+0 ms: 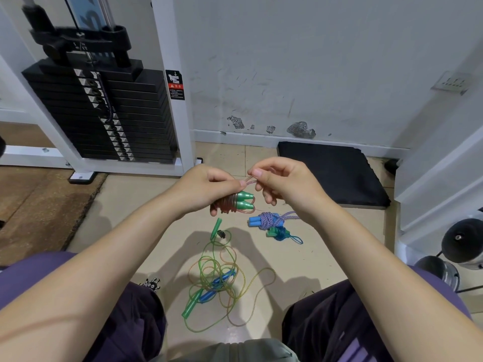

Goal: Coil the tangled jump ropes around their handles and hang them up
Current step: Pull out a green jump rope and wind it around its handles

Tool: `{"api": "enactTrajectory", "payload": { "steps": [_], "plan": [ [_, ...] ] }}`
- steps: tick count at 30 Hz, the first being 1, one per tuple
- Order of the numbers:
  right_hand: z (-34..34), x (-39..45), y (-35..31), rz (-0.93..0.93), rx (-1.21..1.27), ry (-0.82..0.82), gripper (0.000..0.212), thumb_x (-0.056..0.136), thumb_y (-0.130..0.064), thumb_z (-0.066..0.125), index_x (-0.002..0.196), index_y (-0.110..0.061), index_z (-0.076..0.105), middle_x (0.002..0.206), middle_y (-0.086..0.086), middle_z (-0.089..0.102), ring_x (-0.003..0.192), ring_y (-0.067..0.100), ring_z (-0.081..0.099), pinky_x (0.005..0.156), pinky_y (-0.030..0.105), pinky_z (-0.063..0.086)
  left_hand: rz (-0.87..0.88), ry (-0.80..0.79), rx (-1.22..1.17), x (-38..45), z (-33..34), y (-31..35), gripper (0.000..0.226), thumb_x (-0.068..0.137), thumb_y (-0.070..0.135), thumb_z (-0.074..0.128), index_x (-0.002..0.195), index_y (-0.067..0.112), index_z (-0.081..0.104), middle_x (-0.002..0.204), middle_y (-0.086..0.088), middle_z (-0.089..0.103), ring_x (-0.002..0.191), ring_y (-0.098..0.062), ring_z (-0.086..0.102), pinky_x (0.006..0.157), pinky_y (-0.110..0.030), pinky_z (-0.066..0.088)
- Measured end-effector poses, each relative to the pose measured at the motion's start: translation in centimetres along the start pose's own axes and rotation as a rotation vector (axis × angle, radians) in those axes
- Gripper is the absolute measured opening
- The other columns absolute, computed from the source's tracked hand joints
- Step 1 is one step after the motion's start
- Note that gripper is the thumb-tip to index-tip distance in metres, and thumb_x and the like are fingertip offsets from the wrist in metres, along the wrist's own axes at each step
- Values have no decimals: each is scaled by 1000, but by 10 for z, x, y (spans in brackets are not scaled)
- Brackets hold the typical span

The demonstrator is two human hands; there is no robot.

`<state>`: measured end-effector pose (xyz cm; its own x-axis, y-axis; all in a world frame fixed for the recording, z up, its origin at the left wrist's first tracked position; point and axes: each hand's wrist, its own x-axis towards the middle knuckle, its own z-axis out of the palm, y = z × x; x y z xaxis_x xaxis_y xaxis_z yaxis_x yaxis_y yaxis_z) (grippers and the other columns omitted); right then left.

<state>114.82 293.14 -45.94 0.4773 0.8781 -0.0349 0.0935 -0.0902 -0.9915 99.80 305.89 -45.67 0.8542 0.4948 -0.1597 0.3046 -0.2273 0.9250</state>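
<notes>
1. Hands above floor (146, 205): left hand (206, 189) grips green handles (244, 199) wrapped in pink rope (227, 205)
2. Right hand (282, 181) pinches the rope's loose end
3. Tangle (217, 280) (uncoiled) and two bundles (271, 223) lie below

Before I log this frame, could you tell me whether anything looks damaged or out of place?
Yes: the wall has patches of chipped paint just above the skirting, and a tangle of ropes lies loose on the floor between the person's knees.
</notes>
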Motion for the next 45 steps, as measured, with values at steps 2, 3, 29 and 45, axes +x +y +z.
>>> {"api": "enactTrajectory", "payload": {
  "steps": [2,3,29,45],
  "plan": [
    [0,0,0,-9,-19,-17,11,91,-12,67,98,-5,71,71,9,63,49,19,52,48,27,44,6,0,-14,1,-1,-2,26,91,29,69,68,16,72,66,-22,67,52,-22,55,49,-24,46],
    [-1,0,0,-15,-28,-20,10,91,-12,67,98,-6,71,73,9,63,49,20,53,49,27,45,7,1,-13,1,-1,-3,26,91,28,68,69,15,73,68,-24,67,52,-22,55,49,-22,45],
    [-9,-1,-1,150,-27,-119,29,93,-21,64,99,7,65,79,15,67,66,25,65,64,32,58,-67,93,-45,8,-3,-13,21,94,25,60,81,13,72,65,-13,71,55,-21,64,47,-25,31],
    [12,9,7,47,473,89,14,87,-4,66,101,-3,64,86,12,68,78,23,66,82,33,56,-29,47,-125,7,10,-11,21,95,27,62,81,14,73,77,-23,72,61,-24,64,50,-26,34]
  ]
}}
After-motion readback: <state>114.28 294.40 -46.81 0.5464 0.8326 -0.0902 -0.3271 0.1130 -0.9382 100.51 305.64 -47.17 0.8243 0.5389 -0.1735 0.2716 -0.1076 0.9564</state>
